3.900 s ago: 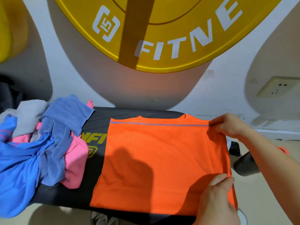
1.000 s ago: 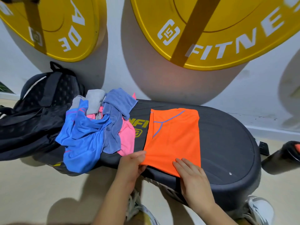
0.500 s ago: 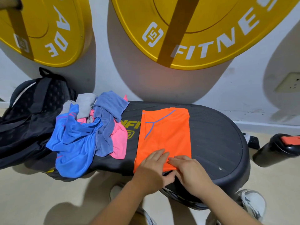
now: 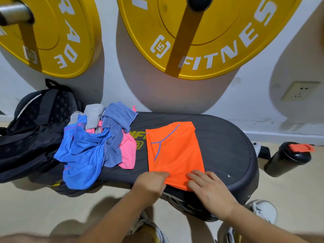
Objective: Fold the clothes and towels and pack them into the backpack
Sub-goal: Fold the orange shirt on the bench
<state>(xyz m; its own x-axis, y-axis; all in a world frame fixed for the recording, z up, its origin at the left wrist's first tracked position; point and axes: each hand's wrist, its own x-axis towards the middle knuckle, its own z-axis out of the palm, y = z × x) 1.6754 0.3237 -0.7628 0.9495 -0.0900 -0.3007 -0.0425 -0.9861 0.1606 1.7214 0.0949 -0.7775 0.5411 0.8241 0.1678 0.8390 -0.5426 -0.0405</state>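
My right hand [image 4: 208, 190] lies flat, fingers straight, on the near edge of the folded orange shirt [image 4: 175, 151] on the black step platform [image 4: 228, 146]. My left hand [image 4: 150, 183] meets its near-left corner; I cannot tell if it pinches.

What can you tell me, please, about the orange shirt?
The orange shirt lies folded into a narrow rectangle, flat on the black platform, right of the clothes pile, not touching it. It looks like thin sports fabric with blue seams. Its near edge overhangs the rim. The left hand touches its near left corner; the right hand lies flat on its near right corner.
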